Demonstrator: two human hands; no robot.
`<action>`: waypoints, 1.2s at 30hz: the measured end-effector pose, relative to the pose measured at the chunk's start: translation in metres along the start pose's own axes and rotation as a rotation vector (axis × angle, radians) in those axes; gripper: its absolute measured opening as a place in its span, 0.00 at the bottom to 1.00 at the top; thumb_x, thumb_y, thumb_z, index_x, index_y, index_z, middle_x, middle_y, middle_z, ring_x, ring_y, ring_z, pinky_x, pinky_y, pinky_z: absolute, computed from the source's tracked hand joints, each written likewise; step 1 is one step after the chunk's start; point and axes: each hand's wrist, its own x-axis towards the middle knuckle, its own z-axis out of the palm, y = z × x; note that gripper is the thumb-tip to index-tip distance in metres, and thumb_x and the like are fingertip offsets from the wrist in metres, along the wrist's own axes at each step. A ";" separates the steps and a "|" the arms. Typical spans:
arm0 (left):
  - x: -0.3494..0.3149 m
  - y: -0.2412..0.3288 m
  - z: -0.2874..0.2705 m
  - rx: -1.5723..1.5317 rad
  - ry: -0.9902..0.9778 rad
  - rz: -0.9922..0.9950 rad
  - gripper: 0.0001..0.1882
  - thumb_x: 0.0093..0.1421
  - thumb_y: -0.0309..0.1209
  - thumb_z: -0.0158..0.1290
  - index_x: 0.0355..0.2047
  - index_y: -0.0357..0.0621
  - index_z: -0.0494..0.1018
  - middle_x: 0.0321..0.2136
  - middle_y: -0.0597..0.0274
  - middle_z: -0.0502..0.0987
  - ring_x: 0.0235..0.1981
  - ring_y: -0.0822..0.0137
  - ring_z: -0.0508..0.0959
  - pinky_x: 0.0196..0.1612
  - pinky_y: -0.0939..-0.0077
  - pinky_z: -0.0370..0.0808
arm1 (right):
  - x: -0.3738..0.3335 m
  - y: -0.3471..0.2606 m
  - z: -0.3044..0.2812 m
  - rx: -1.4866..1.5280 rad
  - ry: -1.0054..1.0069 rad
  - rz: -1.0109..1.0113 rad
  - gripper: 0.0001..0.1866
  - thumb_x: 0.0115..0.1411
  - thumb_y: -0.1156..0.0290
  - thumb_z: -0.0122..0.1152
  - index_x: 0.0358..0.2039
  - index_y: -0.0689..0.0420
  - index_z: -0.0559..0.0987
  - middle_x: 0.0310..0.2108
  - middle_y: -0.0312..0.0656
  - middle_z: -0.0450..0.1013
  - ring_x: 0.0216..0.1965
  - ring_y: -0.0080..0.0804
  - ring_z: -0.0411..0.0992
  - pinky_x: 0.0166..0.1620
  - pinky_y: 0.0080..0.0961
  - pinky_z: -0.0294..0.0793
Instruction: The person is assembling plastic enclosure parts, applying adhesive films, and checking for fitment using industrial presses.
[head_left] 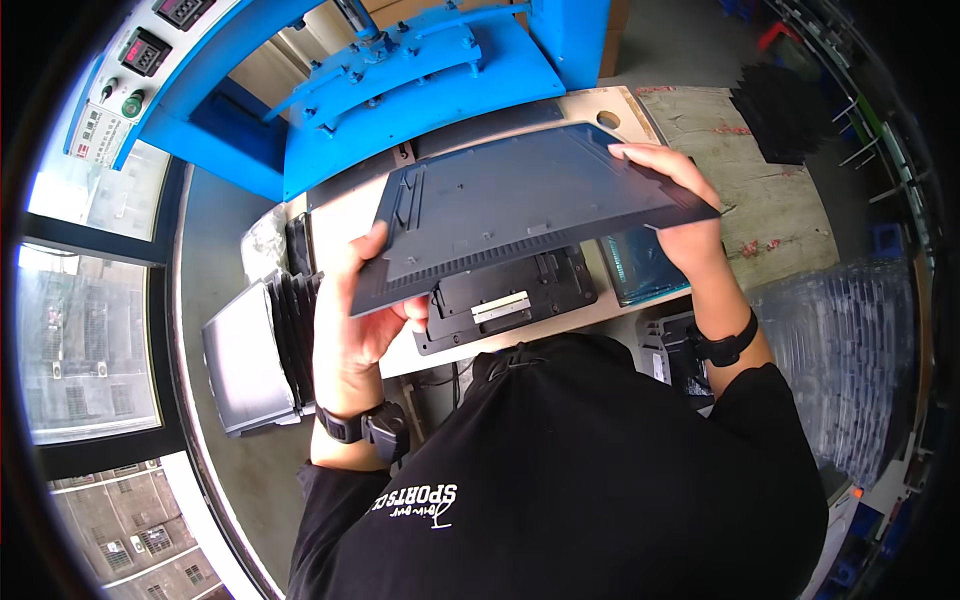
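Observation:
A wide, thin dark grey plastic panel (520,195) is held up in front of me, tilted, with raised ribs and a slotted strip along its near edge. My left hand (358,300) grips its left end, thumb on top and fingers beneath. At the opposite end my right hand (692,225) is closed around the edge, thumb on the upper face. Partly covered by the panel, a black molded plastic part (565,283) with a pale strip (500,307) lies on the light tabletop (400,357). Beside it rests a flat piece with a glossy teal film (645,268).
Behind the panel stands a blue press (425,85) with a bolted plate, its control box (105,100) at upper left. Dark panels (250,345) lean in a row at left. Dark sheets (775,112) lie far right, above a stack of clear plastic-covered pieces (840,350).

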 end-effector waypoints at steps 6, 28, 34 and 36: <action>-0.021 -0.005 -0.004 0.695 -0.137 0.774 0.60 0.46 0.76 0.41 0.66 0.40 0.45 0.58 0.36 0.61 0.54 0.50 0.69 0.54 0.58 0.69 | -0.006 -0.028 0.003 0.016 0.129 -0.088 0.12 0.51 0.87 0.60 0.38 0.68 0.75 0.40 0.50 0.75 0.43 0.33 0.74 0.48 0.26 0.73; -0.002 -0.009 0.020 1.348 0.058 1.153 0.12 0.47 0.17 0.57 0.35 0.32 0.74 0.39 0.49 0.78 0.41 0.60 0.78 0.48 0.70 0.74 | 0.004 -0.090 0.040 -0.381 0.068 0.064 0.29 0.49 0.73 0.69 0.51 0.61 0.68 0.46 0.45 0.70 0.28 0.30 0.75 0.28 0.23 0.76; -0.003 -0.009 0.041 1.423 -0.019 1.367 0.24 0.46 0.13 0.57 0.46 0.38 0.69 0.57 0.47 0.63 0.38 0.59 0.80 0.41 0.72 0.77 | 0.020 -0.064 0.059 -0.398 -0.076 -0.145 0.19 0.44 0.85 0.58 0.40 0.60 0.77 0.40 0.47 0.75 0.35 0.43 0.77 0.37 0.30 0.78; -0.001 -0.004 0.019 1.144 0.139 1.514 0.40 0.49 0.13 0.58 0.60 0.39 0.52 0.64 0.44 0.48 0.37 0.63 0.79 0.38 0.75 0.80 | 0.009 -0.051 0.047 -0.176 0.019 -0.065 0.21 0.45 0.91 0.55 0.41 0.63 0.77 0.39 0.48 0.76 0.40 0.38 0.78 0.42 0.26 0.77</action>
